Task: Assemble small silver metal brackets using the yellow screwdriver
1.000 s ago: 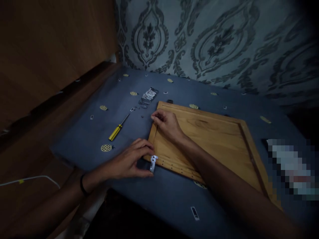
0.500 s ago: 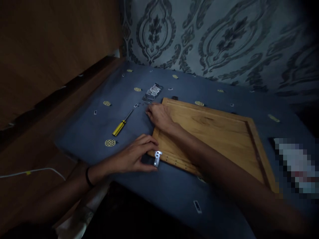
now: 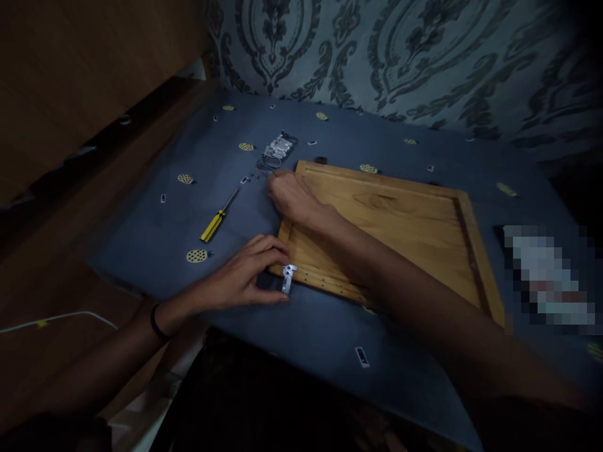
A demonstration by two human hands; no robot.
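Observation:
A wooden panel (image 3: 405, 232) with a raised frame lies flat on a blue patterned cloth (image 3: 325, 333). My left hand (image 3: 245, 276) pinches a small silver metal bracket (image 3: 287, 278) against the panel's near left corner. My right hand (image 3: 292, 198) reaches past the panel's far left corner, its curled fingers down on the cloth by several tiny screws (image 3: 249, 178). What those fingers hold, if anything, is hidden.
A yellow-handled screwdriver (image 3: 217, 220) lies left of the panel. A clear bag of metal hardware (image 3: 277, 149) sits behind the screws. A wooden board (image 3: 85, 69) leans along the left. Patterned wallpaper (image 3: 400, 56) stands behind. A white cable (image 3: 61, 319) runs at lower left.
My right hand has slid from the panel's far left corner out onto the cloth toward the loose screws. My left hand has stayed on the bracket.

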